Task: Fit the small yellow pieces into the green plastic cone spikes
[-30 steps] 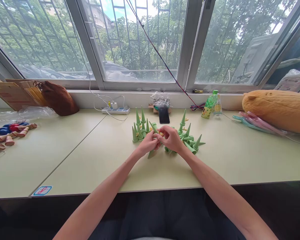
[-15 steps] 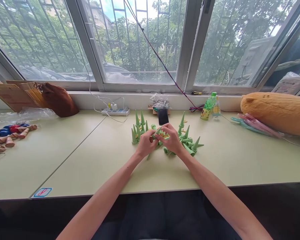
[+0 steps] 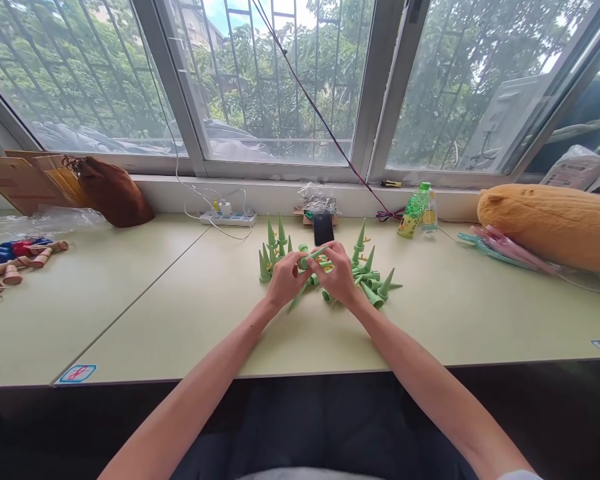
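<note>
Between my two hands is a green plastic cone (image 3: 319, 253), its tip pointing up and to the right. The fingers of my left hand (image 3: 285, 277) are closed on its wide end. My right hand (image 3: 339, 275) pinches it from the other side, and the fingers partly hide it. Upright green cones (image 3: 271, 235) with small yellow bits stand just beyond my left hand. More green cones (image 3: 371, 292) lie in a loose pile beside my right hand, some on their sides. Yellow pieces behind the hands are mostly covered.
A black phone (image 3: 323, 229) lies beyond the hands. Behind it sits a power strip (image 3: 229, 219) to the left and a green drink bottle (image 3: 414, 210) to the right. An orange plush (image 3: 545, 223) lies far right; wooden toys (image 3: 13, 273) and a brown pouch (image 3: 113, 193) are left.
The cone between my hands has tilted further over, its tip now lower and more to the right. Both hands stay on it. The whole view has shifted slightly.
</note>
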Tool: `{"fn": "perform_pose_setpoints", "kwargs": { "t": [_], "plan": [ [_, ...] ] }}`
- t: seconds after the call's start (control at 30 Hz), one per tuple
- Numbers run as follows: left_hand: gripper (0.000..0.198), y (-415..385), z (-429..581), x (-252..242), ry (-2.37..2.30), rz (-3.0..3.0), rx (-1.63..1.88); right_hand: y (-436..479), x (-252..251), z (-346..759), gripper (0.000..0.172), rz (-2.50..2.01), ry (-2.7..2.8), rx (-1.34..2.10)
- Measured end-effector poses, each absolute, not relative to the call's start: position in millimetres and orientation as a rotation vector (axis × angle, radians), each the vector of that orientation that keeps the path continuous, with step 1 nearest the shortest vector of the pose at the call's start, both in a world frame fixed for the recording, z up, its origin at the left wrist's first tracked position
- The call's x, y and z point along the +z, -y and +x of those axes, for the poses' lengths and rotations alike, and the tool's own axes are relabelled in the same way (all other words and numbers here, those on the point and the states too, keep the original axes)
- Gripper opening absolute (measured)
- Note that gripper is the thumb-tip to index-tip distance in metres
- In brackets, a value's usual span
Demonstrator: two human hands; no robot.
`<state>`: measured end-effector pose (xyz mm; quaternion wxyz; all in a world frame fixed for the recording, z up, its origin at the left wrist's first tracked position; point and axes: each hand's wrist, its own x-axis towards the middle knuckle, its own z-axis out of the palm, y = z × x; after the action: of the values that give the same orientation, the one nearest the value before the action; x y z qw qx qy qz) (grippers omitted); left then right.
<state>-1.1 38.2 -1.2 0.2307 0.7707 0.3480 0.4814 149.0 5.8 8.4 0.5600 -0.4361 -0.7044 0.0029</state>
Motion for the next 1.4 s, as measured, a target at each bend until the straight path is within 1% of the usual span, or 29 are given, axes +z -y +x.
{"fn": "perform_pose_setpoints", "kwargs": {
  "t": [0.13,0.3,0.47,0.67,0.87,1.1,1.4],
  "plan": [
    [0.033,-40,0,-8,-0.921,2.254,1.304,-9,9,152,0.016,-1.078,1.552,-0.053],
    [0.025,-44,0,-11,-0.944,2.268,1.36,-17,8,160,0.021,-1.127,1.464,-0.215],
    [0.019,-45,1,-13,-0.981,2.274,1.393,-27,6,181,0.023,-1.188,1.463,-0.327],
    [0.021,-43,2,-12,-0.925,2.335,1.388,-37,1,202,0.024,-1.367,1.51,-0.258],
    [0.025,-42,3,-11,-0.941,2.381,1.37,-46,1,203,0.024,-1.549,1.651,-0.228],
    [0.025,-41,5,-10,-0.903,2.402,1.322,-54,0,202,0.025,-1.71,1.759,-0.132],
    [0.027,-39,7,-9,-0.899,2.414,1.3,-59,0,202,0.025,-1.859,1.768,-0.135]
  ]
}}
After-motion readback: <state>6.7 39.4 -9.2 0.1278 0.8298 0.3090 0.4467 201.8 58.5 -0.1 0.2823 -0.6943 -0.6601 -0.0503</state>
